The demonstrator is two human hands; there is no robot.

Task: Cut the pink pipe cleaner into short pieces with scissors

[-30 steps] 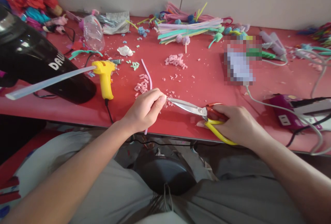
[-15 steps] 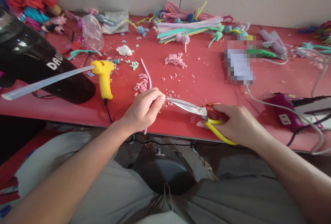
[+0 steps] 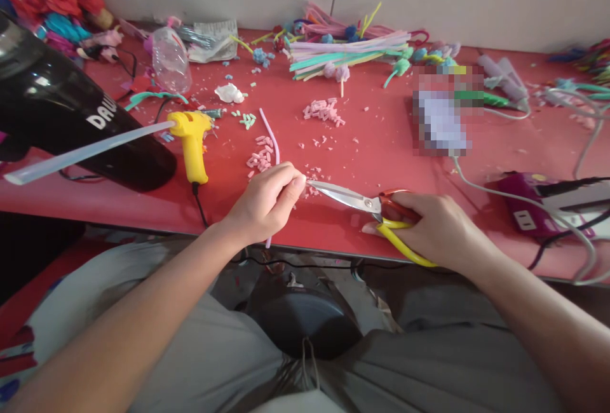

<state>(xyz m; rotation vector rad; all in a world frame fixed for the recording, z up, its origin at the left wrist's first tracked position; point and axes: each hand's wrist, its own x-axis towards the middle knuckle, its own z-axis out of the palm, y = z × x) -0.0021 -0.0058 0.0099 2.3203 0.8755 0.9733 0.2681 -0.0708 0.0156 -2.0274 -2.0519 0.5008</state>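
Between the left hand (image 3: 264, 206) and right hand (image 3: 438, 225), a pair of scissors (image 3: 347, 197) lies with its tips right at the left thumb. The right fingers are wrapped around its red and yellow handles. The left fingers are curled closed, thumb against forefinger; I can't make out what they pinch. A lilac pipe cleaner (image 3: 271, 135) passes behind them. Short pink pieces (image 3: 260, 157) lie just beyond those fingers; a yellow glue gun (image 3: 193, 149) is off to their left.
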